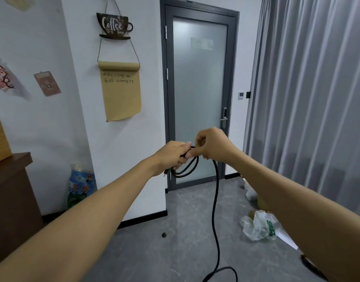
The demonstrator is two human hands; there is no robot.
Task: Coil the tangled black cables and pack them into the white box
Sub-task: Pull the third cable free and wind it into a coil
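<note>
**Black cable gripped in both hands before the glass door**

The fingers of the left hand (176,154) are curled tight round a small bundle of loops of the thin black cable (215,202), and a short plug end is seen sticking out below the fist. The fingers of the right hand (212,144) are bent inward and pinched on the same cable just beside the left hand, the two hands touching. From the right hand the loose length of cable is let hang down to the grey stone-look floor (175,251), where it is bent into a curve and cut off by the lower edge of the view.

On the white wall a dark cup-shaped wooden sign (114,25) is read as "Coffee Time". Below it, on a hanging roll of tan kraft paper (121,94), handwriting is made out as "WiFi", a blurred word, and "12345679". A small brown card (47,83) and a red-lettered sticker (3,78) are too blurred to be read. A blue printed bag (81,185) bears characters that cannot be deciphered.

A frosted glass door in a grey frame (199,102) is seen behind the hands, and grey curtains (313,98) at the right. A crumpled clear plastic bag (257,225) is partly hidden by the right forearm. The white box is not visible.
</note>
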